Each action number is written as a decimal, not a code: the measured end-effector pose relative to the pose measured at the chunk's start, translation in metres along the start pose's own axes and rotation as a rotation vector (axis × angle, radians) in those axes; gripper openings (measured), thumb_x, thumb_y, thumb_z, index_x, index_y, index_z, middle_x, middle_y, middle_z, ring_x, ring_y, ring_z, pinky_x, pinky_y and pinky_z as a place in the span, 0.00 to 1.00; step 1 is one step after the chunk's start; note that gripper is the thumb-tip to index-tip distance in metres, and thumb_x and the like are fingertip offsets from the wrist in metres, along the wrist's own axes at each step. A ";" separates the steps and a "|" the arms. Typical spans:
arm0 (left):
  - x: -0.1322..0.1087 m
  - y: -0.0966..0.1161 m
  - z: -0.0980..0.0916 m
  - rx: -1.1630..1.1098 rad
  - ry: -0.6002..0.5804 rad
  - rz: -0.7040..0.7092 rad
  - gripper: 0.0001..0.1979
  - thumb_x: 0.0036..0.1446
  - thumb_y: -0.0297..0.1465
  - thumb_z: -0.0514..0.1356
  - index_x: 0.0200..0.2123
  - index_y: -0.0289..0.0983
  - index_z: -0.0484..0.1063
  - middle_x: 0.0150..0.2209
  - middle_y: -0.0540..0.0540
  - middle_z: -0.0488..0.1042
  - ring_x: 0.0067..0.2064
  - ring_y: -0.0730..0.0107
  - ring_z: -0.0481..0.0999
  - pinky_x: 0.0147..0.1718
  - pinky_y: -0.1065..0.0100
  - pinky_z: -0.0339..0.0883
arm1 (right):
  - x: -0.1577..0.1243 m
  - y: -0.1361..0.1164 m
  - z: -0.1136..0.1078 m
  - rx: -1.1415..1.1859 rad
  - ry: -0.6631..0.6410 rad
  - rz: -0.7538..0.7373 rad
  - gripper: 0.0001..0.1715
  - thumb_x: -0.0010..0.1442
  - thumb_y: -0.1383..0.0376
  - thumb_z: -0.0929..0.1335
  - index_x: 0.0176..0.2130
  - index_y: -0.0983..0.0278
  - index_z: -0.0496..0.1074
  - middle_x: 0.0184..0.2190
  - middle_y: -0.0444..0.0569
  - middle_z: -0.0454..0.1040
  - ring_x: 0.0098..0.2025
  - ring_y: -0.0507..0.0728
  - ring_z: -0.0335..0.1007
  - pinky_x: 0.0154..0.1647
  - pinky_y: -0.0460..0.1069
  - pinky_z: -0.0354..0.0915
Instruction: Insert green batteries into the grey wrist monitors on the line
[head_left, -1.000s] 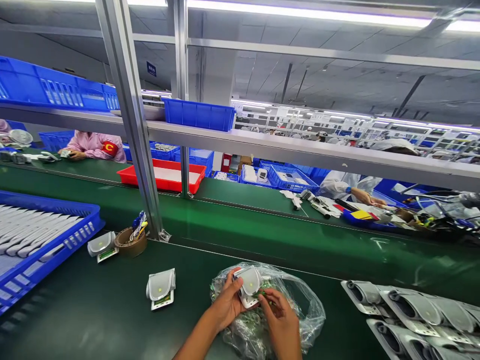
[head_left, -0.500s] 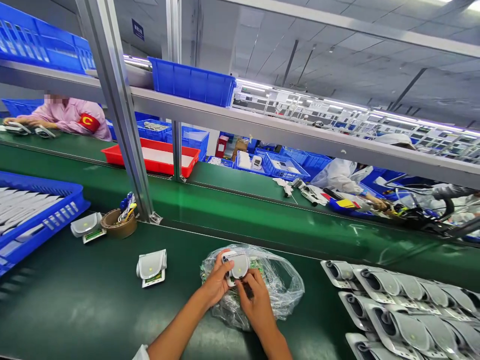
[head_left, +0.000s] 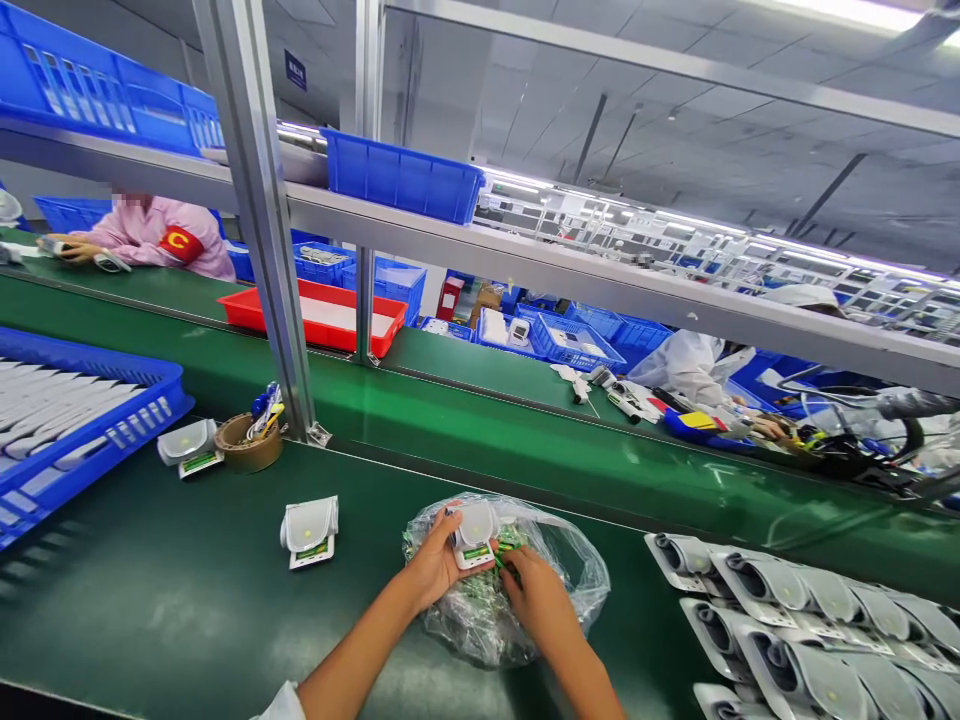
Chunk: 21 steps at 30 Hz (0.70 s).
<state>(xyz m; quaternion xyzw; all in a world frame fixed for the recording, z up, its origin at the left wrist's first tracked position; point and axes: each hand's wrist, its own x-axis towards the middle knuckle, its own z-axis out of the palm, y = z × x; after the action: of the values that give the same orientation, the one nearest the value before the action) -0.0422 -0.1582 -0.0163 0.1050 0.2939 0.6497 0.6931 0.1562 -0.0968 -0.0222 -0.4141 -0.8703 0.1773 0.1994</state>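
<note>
Left hand [head_left: 435, 572], grip pinching a grey-white device [head_left: 474, 530]; right hand [head_left: 537, 592], grip unclear (yellow "C" [head_left: 177, 241] on red armband [head_left: 193, 249]).

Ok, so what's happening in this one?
The person's left hand holds a grey-and-white unit, a green strip showing at its near end, above a clear plastic bag of small green parts. The right hand is close beside it, fingers by some green pieces; whether it grips any is unclear. A similar unit lies to the left on the green work surface, with rows of units at right.
</note>
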 end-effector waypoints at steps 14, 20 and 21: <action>0.004 -0.015 -0.011 -0.096 -0.085 0.058 0.39 0.45 0.30 0.67 0.61 0.47 0.60 0.61 0.40 0.73 0.60 0.44 0.77 0.57 0.43 0.70 | -0.021 -0.025 0.027 0.922 0.389 0.411 0.38 0.54 0.39 0.75 0.52 0.63 0.80 0.51 0.59 0.83 0.51 0.69 0.81 0.53 0.61 0.79; -0.002 -0.011 -0.002 -0.037 -0.054 0.054 0.41 0.41 0.23 0.63 0.61 0.49 0.60 0.59 0.44 0.74 0.56 0.53 0.78 0.53 0.52 0.72 | -0.025 -0.036 0.021 1.014 0.332 0.441 0.39 0.52 0.38 0.76 0.51 0.61 0.79 0.35 0.51 0.83 0.35 0.63 0.82 0.39 0.57 0.80; -0.002 -0.011 0.000 -0.032 -0.043 0.057 0.42 0.41 0.23 0.63 0.61 0.49 0.59 0.59 0.44 0.74 0.55 0.54 0.78 0.52 0.53 0.72 | -0.025 -0.039 0.020 1.029 0.317 0.442 0.39 0.52 0.38 0.77 0.50 0.62 0.78 0.33 0.50 0.83 0.34 0.63 0.81 0.37 0.56 0.80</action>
<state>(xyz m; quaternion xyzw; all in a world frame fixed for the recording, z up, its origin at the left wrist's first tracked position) -0.0327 -0.1613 -0.0214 0.1164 0.2655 0.6713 0.6821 0.1358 -0.1426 -0.0262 -0.4574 -0.5245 0.5507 0.4609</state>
